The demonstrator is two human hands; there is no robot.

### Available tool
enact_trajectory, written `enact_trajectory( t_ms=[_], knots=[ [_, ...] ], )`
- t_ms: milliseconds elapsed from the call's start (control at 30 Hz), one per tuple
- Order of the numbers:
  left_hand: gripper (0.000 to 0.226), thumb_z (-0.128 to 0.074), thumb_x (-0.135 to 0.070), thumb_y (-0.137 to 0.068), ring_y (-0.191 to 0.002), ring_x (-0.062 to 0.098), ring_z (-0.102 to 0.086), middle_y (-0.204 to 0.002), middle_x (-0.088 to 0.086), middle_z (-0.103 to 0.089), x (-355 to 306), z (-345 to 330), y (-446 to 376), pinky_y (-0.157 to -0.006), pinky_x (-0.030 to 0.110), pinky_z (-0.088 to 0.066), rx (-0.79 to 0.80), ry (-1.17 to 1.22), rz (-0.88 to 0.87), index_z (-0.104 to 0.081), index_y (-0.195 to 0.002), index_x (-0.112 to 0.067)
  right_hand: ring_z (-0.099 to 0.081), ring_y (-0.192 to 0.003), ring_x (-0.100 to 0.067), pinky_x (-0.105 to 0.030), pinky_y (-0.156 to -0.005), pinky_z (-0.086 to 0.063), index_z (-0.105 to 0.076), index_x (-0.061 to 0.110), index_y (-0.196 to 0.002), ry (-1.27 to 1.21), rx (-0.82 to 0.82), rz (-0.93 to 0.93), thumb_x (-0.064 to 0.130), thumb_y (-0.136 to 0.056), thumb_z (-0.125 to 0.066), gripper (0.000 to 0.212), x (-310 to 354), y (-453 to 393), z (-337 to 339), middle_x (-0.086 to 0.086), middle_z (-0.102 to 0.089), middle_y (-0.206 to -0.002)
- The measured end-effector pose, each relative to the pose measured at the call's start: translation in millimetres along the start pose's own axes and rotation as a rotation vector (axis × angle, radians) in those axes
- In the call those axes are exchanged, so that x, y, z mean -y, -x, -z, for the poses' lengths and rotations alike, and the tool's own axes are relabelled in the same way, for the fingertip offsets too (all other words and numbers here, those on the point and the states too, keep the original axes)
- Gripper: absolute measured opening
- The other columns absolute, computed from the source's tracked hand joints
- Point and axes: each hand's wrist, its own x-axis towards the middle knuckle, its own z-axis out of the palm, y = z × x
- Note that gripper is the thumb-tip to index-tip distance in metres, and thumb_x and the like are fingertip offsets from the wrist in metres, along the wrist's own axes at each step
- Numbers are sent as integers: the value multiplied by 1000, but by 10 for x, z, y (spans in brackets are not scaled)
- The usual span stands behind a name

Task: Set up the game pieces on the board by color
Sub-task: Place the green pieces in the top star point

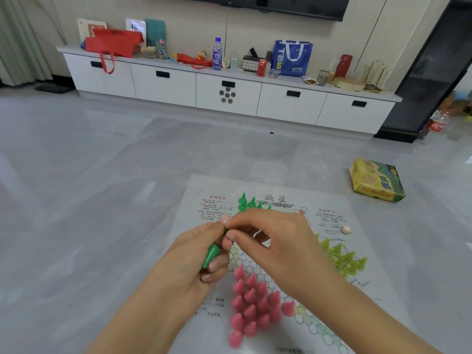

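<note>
Right now a green piece (211,254) sits in the left hand (201,254), its wide base poking out between the curled fingers, above the paper board (255,190) that lies flat on the floor (102,175). The right hand (270,238) has thumb and forefinger pinched at the top of the left fist, seemingly on another green piece, though what it pinches is mostly hidden.

These cone-shaped pieces look like light, hard plastic, smooth enough to slip. I'd take one near its narrow tip or around the middle and set it down on its flat base. They would tip easily, and a nudge could topple the neighbours.

On the board, a few green pieces (246,201) already stand at the far point. A tight cluster of pink pieces (251,302) fills the near point, and yellow-green pieces (343,256) stand at the right. One small pale bit (346,229) lies alone on the board's right side.

Beyond, a yellow-and-green box (376,180) rests on the floor, and a long white cabinet (227,90) cluttered with bottles and bags runs along the wall.
</note>
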Motion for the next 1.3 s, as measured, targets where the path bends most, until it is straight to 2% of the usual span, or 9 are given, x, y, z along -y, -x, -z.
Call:
enact_trajectory(
  t_ms=[133,300,400,500,600,767,933,1067,1300],
  knots=[
    [33,-52,-14,-88,-27,5,-25,-44,0,-45,47,39,-37,-32,9,-14,-12,13,36,-50,-56,-8,-63,-79,0,-20,-74,-51,-63,29,-94,-5,18,6,34,-81,-53,17,-88,18,-64,13,-67,-91],
    [29,-50,-18,-89,-28,5,-27,-48,1,-48,104,39,-92,-29,10,-16,-46,7,84,-54,-62,-7,-60,-78,1,-16,-74,-50,-68,22,-88,9,66,-9,25,-83,-59,11,-132,-19,-38,11,-66,-84],
    [16,-48,-17,-90,-31,7,-31,-50,3,-52,113,56,-119,-28,13,-19,-107,85,130,-56,-85,-4,-63,-71,-5,-18,-70,-54,-68,23,-83,-125,-14,-297,15,-85,-61,10,-234,-127,110,8,-68,-75],
    [14,-47,-13,-90,-31,8,-34,-47,3,-52,108,132,-166,-28,11,-23,-172,158,145,-54,-82,-4,-65,-69,-14,-24,-68,-57,-66,19,-83,-229,-127,-601,10,-87,-58,12,-494,-204,210,0,-68,-75],
    [15,-46,-11,-90,-31,7,-35,-47,4,-52,96,183,-195,-27,13,-24,-195,201,156,-53,-79,-4,-63,-65,-13,-27,-67,-58,-66,13,-83,-210,-59,-714,9,-88,-58,11,-625,-196,169,-4,-68,-74],
    [9,-45,-5,-87,-32,9,-38,-49,5,-53,69,245,-212,-30,11,-26,-204,224,145,-52,-80,-5,-58,-55,-6,-18,-60,-54,-66,15,-83,-148,14,-727,14,-89,-58,10,-656,-189,16,0,-67,-67],
    [9,-44,-5,-86,-32,9,-38,-49,5,-54,68,285,-211,-29,13,-25,-194,195,133,-52,-81,-4,-56,-50,-3,-11,-49,-45,-64,20,-79,-34,-21,-687,15,-89,-58,13,-719,-173,-68,2,-65,-63],
    [9,-45,-4,-86,-33,10,-39,-49,6,-55,64,293,-220,-30,13,-27,-199,182,128,-53,-82,-4,-57,-50,-5,-16,-51,-46,-63,23,-77,-31,-36,-680,16,-88,-59,14,-733,-181,-89,2,-65,-62],
    [17,-38,7,-84,-57,16,-48,-78,13,-55,73,309,-244,-38,17,-46,-258,143,67,-52,-81,-1,-57,-50,-8,-18,-52,-47,-63,23,-78,-9,-43,-681,15,-89,-58,14,-756,-192,-101,1,-64,-63]
  ],
)
